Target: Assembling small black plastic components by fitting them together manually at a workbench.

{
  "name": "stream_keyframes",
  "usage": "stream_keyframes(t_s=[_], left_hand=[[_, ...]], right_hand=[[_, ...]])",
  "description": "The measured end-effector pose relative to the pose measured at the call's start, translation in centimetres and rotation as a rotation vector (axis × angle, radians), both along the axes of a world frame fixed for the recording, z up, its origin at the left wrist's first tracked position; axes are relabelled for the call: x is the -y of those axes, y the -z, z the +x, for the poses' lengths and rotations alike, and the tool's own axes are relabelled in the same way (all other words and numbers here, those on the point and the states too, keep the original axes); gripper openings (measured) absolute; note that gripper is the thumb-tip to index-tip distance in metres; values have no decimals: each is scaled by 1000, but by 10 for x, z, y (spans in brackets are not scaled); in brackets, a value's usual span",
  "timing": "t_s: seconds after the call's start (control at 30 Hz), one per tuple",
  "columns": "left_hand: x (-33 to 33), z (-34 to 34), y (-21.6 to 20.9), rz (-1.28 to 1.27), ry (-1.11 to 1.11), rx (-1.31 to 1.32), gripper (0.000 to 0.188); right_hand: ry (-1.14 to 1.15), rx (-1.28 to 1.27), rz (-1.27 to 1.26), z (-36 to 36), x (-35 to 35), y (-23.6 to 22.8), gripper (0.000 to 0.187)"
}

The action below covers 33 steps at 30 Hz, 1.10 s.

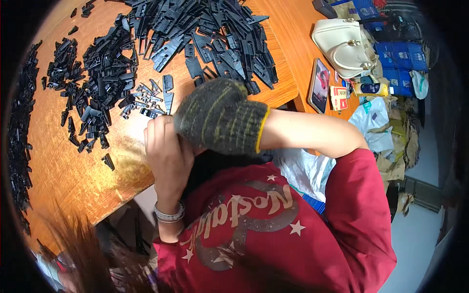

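Observation:
My bare left hand (168, 154), with a band at the wrist, is closed at the table's near edge, its fingers bent. My right hand (215, 117) wears a dark knitted glove with a yellow cuff and is curled against the left hand. Whatever the two hands hold between them is hidden behind the glove and fingers. Just beyond my left fingertips is a black plastic piece (167, 90) with a tapered end; I cannot tell if the fingers touch it. Small grey pieces (144, 100) lie beside it.
Flat black plastic parts form a large pile (205, 34) at the table's far side. Smaller black parts (100, 73) lie heaped left on the wooden table (112, 180), with another row (22, 122) along the left rim. A phone (320, 85) and cream handbag (342, 44) rest right.

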<state>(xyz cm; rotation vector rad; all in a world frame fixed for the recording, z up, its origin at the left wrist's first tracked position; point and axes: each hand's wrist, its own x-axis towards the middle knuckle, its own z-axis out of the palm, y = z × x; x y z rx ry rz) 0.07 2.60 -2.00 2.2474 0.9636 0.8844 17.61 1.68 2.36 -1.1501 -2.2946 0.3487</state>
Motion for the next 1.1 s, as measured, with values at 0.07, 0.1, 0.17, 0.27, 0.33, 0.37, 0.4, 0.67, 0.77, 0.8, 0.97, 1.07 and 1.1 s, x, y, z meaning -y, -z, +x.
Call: stream_keyframes(t_s=[0.07,0.1,0.17,0.27,0.33,0.37,0.4,0.67,0.77,0.8,0.97,1.07,1.1], left_hand=[[1,1,-2,7,-10,-10,28],[0,2,-3,18,-13,-20,27],[0,2,-3,33,-6,7,25],[2,4,-5,50,-13,25,23],[1,5,-7,62,-21,19,22],[1,6,-5,33,-25,81,22],[0,5,-5,5,-28,140,22],[13,-27,-21,-978,261,805,18],[13,-14,-16,-1090,341,749,22],[15,-7,-17,-1165,297,735,20],[15,3,-19,-1398,273,765,17],[17,6,-22,-1395,196,699,15],[17,7,-22,-1368,177,641,13]], right_hand=[[-53,244,47,4,-8,-15,23],[-50,416,-11,-1,-12,-29,26],[-31,420,7,-1,-5,-27,27],[1,484,85,-1,6,-23,29],[119,699,336,1,11,-20,27],[121,697,343,2,13,-20,27],[102,611,227,3,15,-19,25],[202,-402,-384,17,55,-19,36],[225,-824,-838,26,69,-16,37],[265,-797,-980,31,68,-26,38],[304,-1102,-1063,36,80,-12,34],[405,-886,-1095,34,77,-19,35],[400,-888,-1098,33,74,-22,35]])
